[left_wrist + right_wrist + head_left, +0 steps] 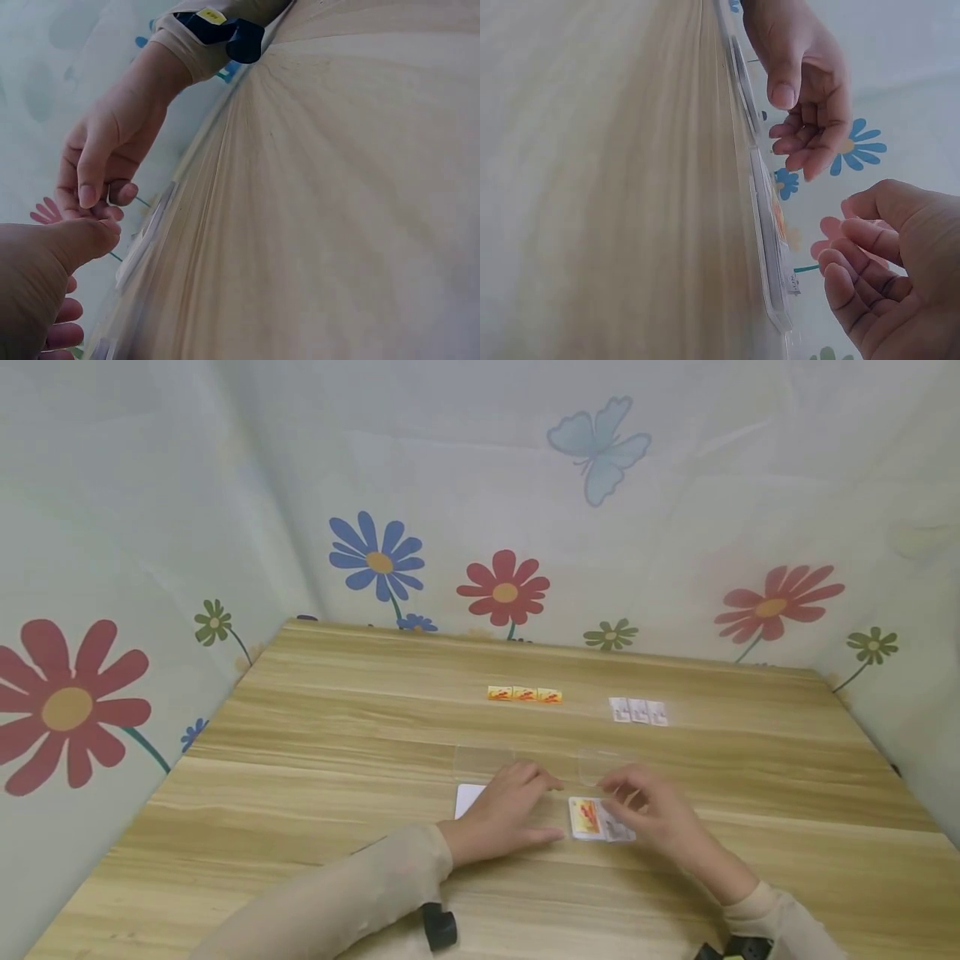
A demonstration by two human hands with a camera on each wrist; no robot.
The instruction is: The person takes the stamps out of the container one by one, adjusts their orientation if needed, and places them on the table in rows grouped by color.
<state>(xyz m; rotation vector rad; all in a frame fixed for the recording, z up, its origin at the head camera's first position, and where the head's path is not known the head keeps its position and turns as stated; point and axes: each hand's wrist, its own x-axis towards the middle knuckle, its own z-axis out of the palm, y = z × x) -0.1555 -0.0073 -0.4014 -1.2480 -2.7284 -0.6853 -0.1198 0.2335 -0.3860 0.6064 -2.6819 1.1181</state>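
Note:
My left hand [510, 810] hovers over a stack of white cards [468, 797], fingers relaxed and holding nothing. A clear box of cards [587, 818] lies between the hands, an orange-yellow sticker on its left half and a pale printed piece [617, 828] on its right. Above that right half is my right hand [652, 810], fingers loosely bent. In the right wrist view the right hand [892, 270] stands apart from the box [769, 232], with nothing visible in its grasp. The left wrist view shows both hands' fingertips close together in the image.
Two clear plastic lids [483, 762] [600, 766] lie behind the cards. Farther back are a row of three orange-yellow stickers [525, 694] and a row of three pale printed pieces [638, 712]. A flower-printed curtain [450, 460] surrounds the wooden table [300, 793].

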